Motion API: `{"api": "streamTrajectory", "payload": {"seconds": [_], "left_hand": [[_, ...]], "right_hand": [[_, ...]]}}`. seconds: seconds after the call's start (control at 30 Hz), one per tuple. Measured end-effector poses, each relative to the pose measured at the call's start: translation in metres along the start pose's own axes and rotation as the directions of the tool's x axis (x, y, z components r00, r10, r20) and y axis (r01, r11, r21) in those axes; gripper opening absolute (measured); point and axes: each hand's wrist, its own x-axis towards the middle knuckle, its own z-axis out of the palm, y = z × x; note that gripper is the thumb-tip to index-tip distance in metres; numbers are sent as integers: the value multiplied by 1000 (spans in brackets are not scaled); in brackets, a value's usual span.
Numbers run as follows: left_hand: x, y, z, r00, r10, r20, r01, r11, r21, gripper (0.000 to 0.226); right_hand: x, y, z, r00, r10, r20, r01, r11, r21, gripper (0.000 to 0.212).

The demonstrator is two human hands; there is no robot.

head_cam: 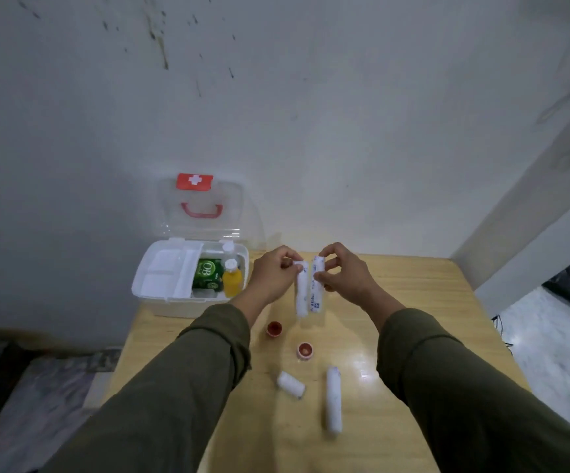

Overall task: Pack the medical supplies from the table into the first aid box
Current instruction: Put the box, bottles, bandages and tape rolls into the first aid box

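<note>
Four white rolls show in all: two are held up over the table (423, 288) and two lie on it. The left hand (274, 274) pinches the top end of one roll (301, 289) between thumb and curled fingers, and the right hand (340, 269) pinches the top end of a second roll (317, 285), which carries blue print; both hang nearly upright, side by side and almost touching, just right of the box (188, 303). Of the two on the wood, a long roll (333, 399) lies near the table's front edge, pointing away from the person, and a short roll (290, 384) lies tilted just left of it, apart from it. Two red caps sit open side up between the held rolls and the lying ones: a far cap (274, 328) and a near cap (304, 350). The box stands at the table's far left corner against the wall, its clear lid (205, 208) raised, with a red cross badge and a red handle. Inside it are a white tray (169, 273) on the left, one green pack (207, 273), one yellow bottle (232, 279) with a white cap and one white-capped bottle (228, 249) behind it. Both olive sleeves cross the near part of the table and hide some of it.
</note>
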Motion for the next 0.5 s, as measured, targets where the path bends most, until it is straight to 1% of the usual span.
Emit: {"api": "streamTrajectory", "payload": {"seconds": [0.2,0.33,0.5], "left_hand": [[2,8,-87,984,128,-123,-127,992,14,12],[2,-5,-131,980,133,-151,-132,991,20,15],[0,-34,-157,983,117,-140,-109,992,67,13]], "right_hand": [[4,-65,36,989,-89,-119,89,996,-7,28],[5,-97,71,982,-133,-132,132,991,-13,27],[7,-114,107,978,-156,-136,150,987,-53,26]]}}
